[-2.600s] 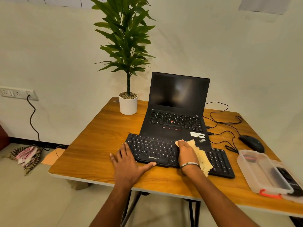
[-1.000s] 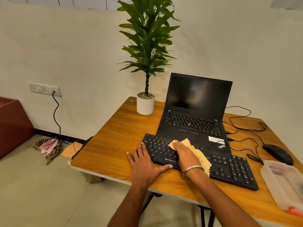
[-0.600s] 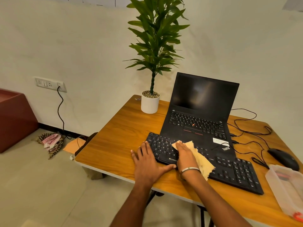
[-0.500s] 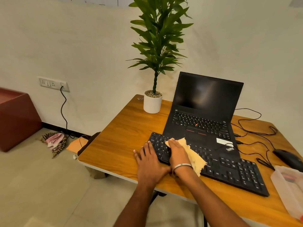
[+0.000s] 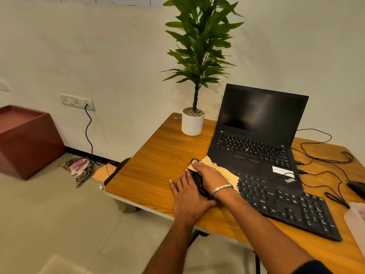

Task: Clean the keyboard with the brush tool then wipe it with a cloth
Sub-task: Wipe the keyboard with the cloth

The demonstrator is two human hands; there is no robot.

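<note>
A black external keyboard (image 5: 284,204) lies along the front of the wooden table (image 5: 158,161), partly over an open black laptop (image 5: 254,139). A tan cloth (image 5: 223,171) is spread on the keyboard's left end. My right hand (image 5: 209,175) lies flat on top of the cloth, pressing it onto the keys at the far left corner. My left hand (image 5: 189,198) rests flat at the keyboard's left front edge, fingers apart, steadying it. No brush tool is visible.
A potted plant in a white pot (image 5: 192,121) stands at the table's back left. Cables (image 5: 324,161) and a black mouse (image 5: 357,188) lie at the right, with a clear plastic box (image 5: 355,220) at the right edge. A red-brown box (image 5: 25,139) stands on the floor at left.
My right hand has slid the cloth leftward along the keyboard to its left end. My left hand has stayed at the keyboard's left front edge. The view has turned left.
</note>
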